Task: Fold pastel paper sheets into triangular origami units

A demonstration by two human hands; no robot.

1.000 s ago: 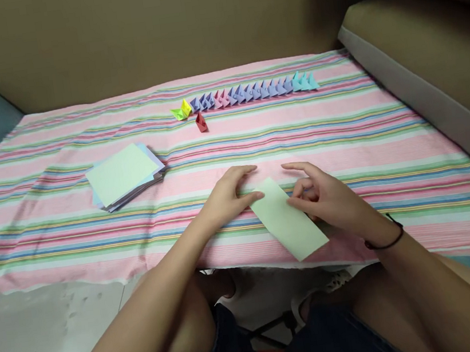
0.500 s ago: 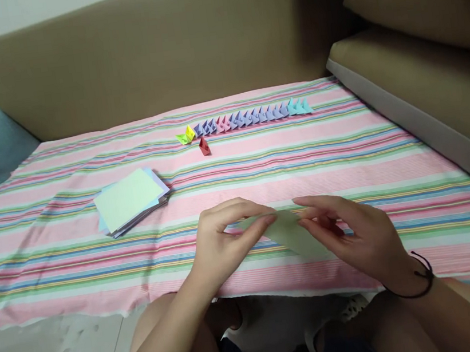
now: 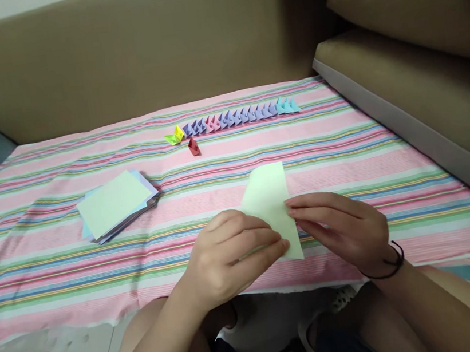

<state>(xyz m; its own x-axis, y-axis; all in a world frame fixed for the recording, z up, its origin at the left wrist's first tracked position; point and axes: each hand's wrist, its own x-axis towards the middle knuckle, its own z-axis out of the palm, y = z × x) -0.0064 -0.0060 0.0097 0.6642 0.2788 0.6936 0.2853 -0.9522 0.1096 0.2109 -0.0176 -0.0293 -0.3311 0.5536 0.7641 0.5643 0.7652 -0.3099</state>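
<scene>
A pale yellow-green sheet of paper [image 3: 268, 192] is held between my two hands, just above the striped cloth. My left hand [image 3: 231, 251] is closed on its lower left part, with the thumb near the bottom edge. On the right edge, my right hand [image 3: 341, 225] pinches the paper between thumb and fingers; a thin black band circles that wrist. The sheet stands nearly upright in view with a straight right side and a slanted upper left corner. My fingers cover part of its lower left side.
A stack of coloured paper [image 3: 115, 206] lies to the left on the striped cloth [image 3: 357, 154]. Farther back runs a row of folded paper pieces [image 3: 244, 116] in several colours, with one red folded piece [image 3: 193, 147] in front. Brown cushions [image 3: 414, 89] stand at the right.
The paper has turned from lying flat and low to standing up, its pale face now showing. My left hand has shifted down over it, and my right hand has closed on its right edge.
</scene>
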